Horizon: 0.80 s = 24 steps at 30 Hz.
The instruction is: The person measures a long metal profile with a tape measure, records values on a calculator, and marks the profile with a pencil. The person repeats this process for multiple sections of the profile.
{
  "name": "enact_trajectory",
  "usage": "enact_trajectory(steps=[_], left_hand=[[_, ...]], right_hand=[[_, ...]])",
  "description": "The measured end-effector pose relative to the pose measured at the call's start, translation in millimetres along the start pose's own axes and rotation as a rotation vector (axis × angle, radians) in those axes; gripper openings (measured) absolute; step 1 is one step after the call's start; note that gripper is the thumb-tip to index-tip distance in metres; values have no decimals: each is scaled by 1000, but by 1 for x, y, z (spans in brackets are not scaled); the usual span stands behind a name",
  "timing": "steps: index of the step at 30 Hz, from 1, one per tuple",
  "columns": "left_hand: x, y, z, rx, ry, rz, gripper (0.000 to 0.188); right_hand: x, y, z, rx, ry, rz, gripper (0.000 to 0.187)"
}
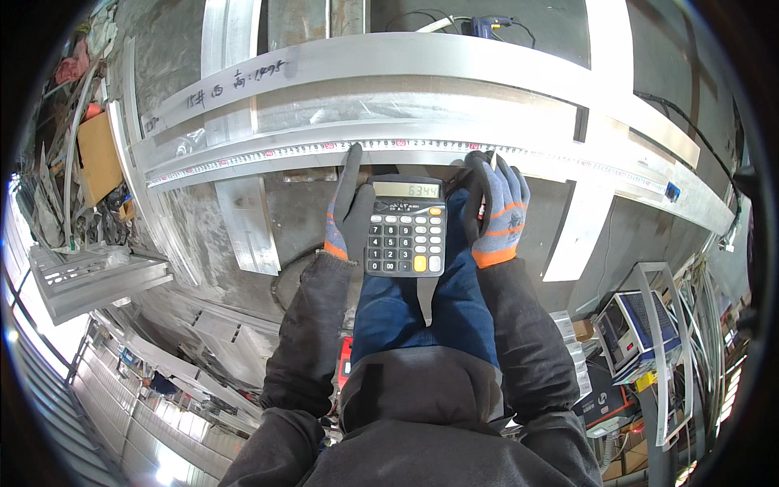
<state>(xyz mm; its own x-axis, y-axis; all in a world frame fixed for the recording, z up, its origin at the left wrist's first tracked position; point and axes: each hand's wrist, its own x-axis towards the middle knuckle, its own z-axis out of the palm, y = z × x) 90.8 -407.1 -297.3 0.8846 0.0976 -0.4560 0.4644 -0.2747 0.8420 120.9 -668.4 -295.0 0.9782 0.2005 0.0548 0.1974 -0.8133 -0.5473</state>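
Note:
My left hand (342,213), in a grey and orange work glove, has its fingers stretched out. One fingertip touches the lower edge of a tape measure (284,152) lying extended along a metal bar. Its thumb is against the upper left side of a black calculator (406,231), which shows digits on its display and sits over my thighs. On the calculator's other side, my right hand (499,213), gloved alike, has curled fingers by the tape. A thin pale tip (493,161), perhaps of a pen, pokes out there; the rest of it is hidden in the glove.
Long silver metal bars (373,69) run across in front of me, over crosswise metal pieces (247,227). A blue tool (491,27) lies beyond them. At left stands a cardboard box (99,158); at right, a blue and white case (637,333) beside a metal frame (661,365).

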Motion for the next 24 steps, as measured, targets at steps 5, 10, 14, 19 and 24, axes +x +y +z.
enact_trajectory(steps=[5,10,14,19,24], left_hand=[[1,-2,0,205,41,200,67],[-5,2,10,-14,-9,56,60],[-11,13,29,-50,-49,91,61],[-6,21,40,-33,-17,177,64],[0,13,39,-42,-43,164,69]], right_hand=[[0,-1,2,5,-4,-4,64],[0,-5,2,32,-1,14,63],[-1,-4,1,44,-8,8,55],[1,-2,4,40,-6,9,53],[9,-12,-6,68,27,46,44]])
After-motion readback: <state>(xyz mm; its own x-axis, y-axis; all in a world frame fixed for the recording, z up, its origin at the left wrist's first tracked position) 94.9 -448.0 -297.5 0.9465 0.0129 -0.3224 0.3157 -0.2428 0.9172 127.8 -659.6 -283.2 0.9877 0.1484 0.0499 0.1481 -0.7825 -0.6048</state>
